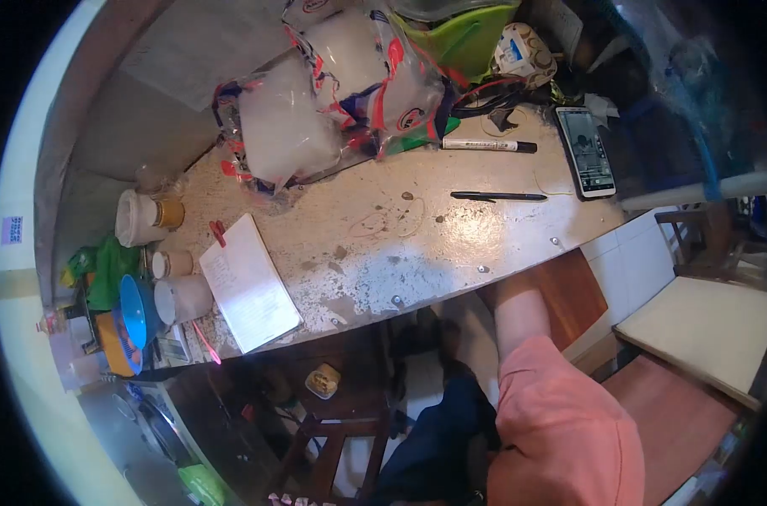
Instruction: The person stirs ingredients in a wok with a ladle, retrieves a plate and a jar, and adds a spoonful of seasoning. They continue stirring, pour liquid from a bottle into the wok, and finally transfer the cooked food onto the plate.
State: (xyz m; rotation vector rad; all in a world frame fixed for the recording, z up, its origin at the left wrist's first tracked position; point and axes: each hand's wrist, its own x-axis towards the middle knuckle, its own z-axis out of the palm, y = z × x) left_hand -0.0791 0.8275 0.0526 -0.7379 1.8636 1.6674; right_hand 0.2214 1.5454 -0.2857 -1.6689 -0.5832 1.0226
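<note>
My right forearm, in a coral-pink sleeve (561, 413), reaches under the front edge of the worn table (358, 261). The hand itself is hidden beneath the tabletop, so its fingers and anything in them do not show. Beside the forearm is a reddish-brown wooden panel (573, 295), partly under the table. Nearest above on the tabletop lie a black pen (497, 196) and a white-and-black marker (489, 146). A phone (586, 152) with a lit screen rests at the right end. I do not see my left hand.
Clear plastic packs (286, 126) of white contents fill the back. An open notebook (248, 282) lies at left, by a white tub (183, 299) and a blue bowl (139, 312). A cream-seated chair (700, 329) stands right; a wooden stool (337, 438) is below.
</note>
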